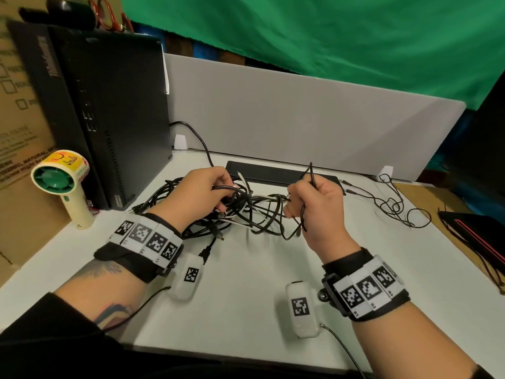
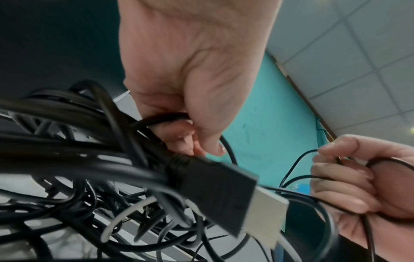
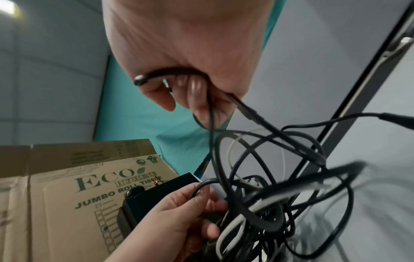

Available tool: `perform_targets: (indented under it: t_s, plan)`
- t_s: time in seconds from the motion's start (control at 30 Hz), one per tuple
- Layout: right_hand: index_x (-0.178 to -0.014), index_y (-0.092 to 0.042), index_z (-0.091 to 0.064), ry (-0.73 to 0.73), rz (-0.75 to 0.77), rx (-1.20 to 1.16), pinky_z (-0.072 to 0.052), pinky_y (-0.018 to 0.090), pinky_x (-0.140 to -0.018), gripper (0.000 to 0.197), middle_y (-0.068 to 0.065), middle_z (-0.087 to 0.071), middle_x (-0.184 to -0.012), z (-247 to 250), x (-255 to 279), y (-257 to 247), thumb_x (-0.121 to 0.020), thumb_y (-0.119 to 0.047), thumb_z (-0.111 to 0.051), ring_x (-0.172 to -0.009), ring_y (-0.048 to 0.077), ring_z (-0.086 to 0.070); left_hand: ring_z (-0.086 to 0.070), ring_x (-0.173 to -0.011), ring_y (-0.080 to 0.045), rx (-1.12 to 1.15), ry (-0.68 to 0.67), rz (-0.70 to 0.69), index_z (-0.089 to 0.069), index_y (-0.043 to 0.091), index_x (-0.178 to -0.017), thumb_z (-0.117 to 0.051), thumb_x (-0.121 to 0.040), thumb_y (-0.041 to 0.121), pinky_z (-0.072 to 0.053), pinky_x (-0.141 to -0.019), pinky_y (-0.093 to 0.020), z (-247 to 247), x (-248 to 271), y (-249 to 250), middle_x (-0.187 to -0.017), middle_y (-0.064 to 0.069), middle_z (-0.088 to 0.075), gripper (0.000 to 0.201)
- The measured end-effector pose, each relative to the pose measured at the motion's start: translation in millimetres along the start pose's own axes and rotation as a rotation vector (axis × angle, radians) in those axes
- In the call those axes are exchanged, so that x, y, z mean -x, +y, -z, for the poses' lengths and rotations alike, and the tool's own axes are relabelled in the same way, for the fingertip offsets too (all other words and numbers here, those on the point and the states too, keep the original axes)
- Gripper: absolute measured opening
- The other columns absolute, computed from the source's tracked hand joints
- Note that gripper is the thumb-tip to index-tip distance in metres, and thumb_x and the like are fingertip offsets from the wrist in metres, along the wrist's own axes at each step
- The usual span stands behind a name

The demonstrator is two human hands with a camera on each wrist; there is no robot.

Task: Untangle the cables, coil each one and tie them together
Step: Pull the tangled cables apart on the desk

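A tangle of black and white cables (image 1: 246, 212) lies mid-table, lifted a little between my hands. My left hand (image 1: 210, 192) grips a thick black cable (image 2: 161, 117) at the tangle's left side; in the left wrist view a black USB plug (image 2: 221, 191) with a metal tip hangs just below its fingers. My right hand (image 1: 308, 203) is curled round a thin black cable (image 1: 311, 173) that loops up above the fist and trails down into the tangle (image 3: 257, 195). White strands (image 3: 233, 230) run through the knot.
A separate thin black cable (image 1: 393, 203) sprawls at the back right of the white table (image 1: 246, 296). A black PC tower (image 1: 109, 110) and a small handheld fan (image 1: 62, 181) stand at left, a cardboard box (image 3: 67, 195) behind. A grey divider (image 1: 300, 113) closes the back.
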State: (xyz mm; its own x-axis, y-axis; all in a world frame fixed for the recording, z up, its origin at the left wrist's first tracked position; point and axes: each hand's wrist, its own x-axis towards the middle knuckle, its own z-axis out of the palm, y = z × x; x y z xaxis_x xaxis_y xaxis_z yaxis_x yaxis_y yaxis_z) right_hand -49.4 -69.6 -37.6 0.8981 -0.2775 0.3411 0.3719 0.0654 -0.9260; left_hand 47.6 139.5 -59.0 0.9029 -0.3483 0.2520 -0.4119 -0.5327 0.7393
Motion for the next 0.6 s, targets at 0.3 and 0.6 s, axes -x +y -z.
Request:
perform_targets:
  t_s: [0.3,0.6]
  plan:
    - [-0.111,-0.033,-0.045,-0.327,0.092,1.039,-0.040,0.027,-0.051,0.061,-0.008,-0.048,-0.061,4,6,5,-0.067,-0.039,-0.087,-0.055,0.012,-0.047,-0.071,-0.054,-0.013,0.011,-0.035,0.148,-0.065,0.025,-0.086,-0.050,-0.103,0.037,-0.047,-0.059,-0.026,-9,-1,-1,-0.081,0.008,-0.074,0.025]
    - [-0.089,-0.025,-0.076,-0.521,-0.003,1.107,-0.036,0.012,-0.057,0.006,-0.014,-0.063,-0.071,12,8,5,-0.090,-0.029,-0.072,-0.061,0.001,-0.053,-0.067,-0.054,-0.013,0.100,-0.147,0.283,-0.065,0.017,-0.094,-0.045,-0.105,0.034,-0.049,-0.050,-0.024,-17,0,-2,-0.086,-0.002,-0.072,0.029]
